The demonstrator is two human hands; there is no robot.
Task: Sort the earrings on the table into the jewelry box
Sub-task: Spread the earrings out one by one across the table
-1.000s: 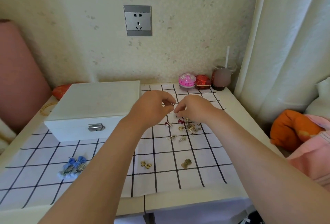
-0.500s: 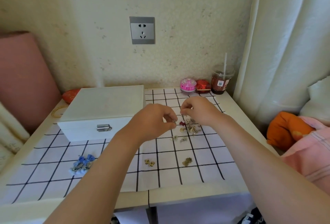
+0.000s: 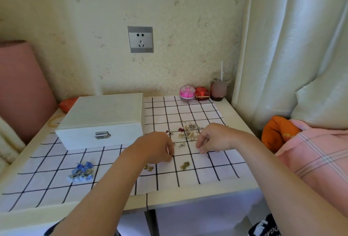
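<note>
Head view is showing both hands over the checked cloth [image 3: 188, 111] on the table [image 3: 233, 115]. Left hand [image 3: 154, 148] and right hand [image 3: 213, 138] are each pinching something small, too tiny to identify. Earrings [image 3: 189, 132] are lying behind them, right of the closed box [image 3: 101, 119].

The table's [image 3: 235, 115] left rear is taken up by the closed box [image 3: 101, 121]. Open cloth [image 3: 178, 107] is left between the box and the jars [image 3: 194, 92] at the wall. The near cloth is broken only by blue earrings [image 3: 82, 171] and two small pairs [image 3: 185, 165].
</note>
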